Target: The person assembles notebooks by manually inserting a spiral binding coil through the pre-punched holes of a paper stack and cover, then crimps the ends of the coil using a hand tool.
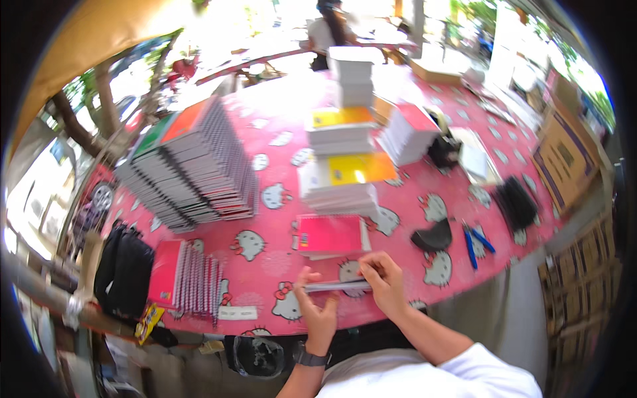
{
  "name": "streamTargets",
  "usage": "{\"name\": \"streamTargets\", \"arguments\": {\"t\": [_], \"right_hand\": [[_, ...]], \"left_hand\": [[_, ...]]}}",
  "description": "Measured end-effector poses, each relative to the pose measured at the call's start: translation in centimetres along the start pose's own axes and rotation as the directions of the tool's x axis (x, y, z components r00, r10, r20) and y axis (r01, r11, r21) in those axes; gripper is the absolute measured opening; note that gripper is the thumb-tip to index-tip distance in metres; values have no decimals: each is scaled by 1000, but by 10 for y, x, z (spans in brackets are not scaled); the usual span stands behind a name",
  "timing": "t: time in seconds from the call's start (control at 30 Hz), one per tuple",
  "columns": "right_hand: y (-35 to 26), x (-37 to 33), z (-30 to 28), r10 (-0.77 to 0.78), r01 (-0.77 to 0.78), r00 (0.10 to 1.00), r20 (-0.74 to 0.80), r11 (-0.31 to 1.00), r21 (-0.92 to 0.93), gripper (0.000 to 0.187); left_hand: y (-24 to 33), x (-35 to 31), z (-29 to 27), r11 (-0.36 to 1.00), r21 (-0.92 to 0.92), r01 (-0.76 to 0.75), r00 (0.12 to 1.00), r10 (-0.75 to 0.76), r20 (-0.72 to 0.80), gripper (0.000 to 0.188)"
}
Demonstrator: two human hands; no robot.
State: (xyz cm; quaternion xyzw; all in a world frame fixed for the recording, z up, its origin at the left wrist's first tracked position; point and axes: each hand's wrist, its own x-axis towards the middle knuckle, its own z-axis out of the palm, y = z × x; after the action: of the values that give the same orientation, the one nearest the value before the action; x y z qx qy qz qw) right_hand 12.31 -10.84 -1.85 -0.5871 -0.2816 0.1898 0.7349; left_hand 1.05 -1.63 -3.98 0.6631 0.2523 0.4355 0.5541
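Note:
A thin white pad of paper [336, 286], seen edge-on, is held level over the near side of the table. My left hand [318, 317] supports its left end, with the thumb and fingers around it. At its right end my right hand [383, 282] is closed in a pinch; whether anything else is between those fingertips is too small to tell. Just beyond lies a small red-covered notebook [328, 234] on white sheets. Farther back rise stacks of white paper blocks [342, 199], some topped with yellow-orange covers [361, 168].
Tall piles of spiral notebooks [212, 162] stand left, with red notebooks [166, 275] and a black bag [123, 272] nearer. On the right lie blue-handled pliers [472, 249], a dark curved piece [432, 236], a black bundle [515, 204] and a cardboard box [567, 159]. Another person [328, 33] sits far back.

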Motion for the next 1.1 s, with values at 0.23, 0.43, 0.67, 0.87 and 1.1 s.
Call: {"name": "streamTargets", "arguments": {"t": [0.23, 0.43, 0.67, 0.87, 1.1], "right_hand": [[-3, -1, 0, 55, -55, 998, -17, 998, 5, 13], [2, -13, 5, 31, -31, 999, 14, 999, 25, 13], [-10, -3, -12, -75, 81, 993, 93, 994, -67, 10], [-29, 92, -232, -498, 51, 856, -139, 348, -936, 19], [-23, 83, -360, -330, -398, 870, -367, -31, -917, 23]], "left_hand": [[6, 1, -1, 912, -376, 165, 985, -174, 12, 37], [7, 5, -10, 898, -368, 239, 967, -254, 6, 31], [40, -9, 13, 545, 609, -577, 817, 377, 437, 41], [34, 1, 5, 599, 481, -640, 768, 465, 441, 35], [43, -1, 12, 623, 452, -638, 769, 496, 402, 20]]}}
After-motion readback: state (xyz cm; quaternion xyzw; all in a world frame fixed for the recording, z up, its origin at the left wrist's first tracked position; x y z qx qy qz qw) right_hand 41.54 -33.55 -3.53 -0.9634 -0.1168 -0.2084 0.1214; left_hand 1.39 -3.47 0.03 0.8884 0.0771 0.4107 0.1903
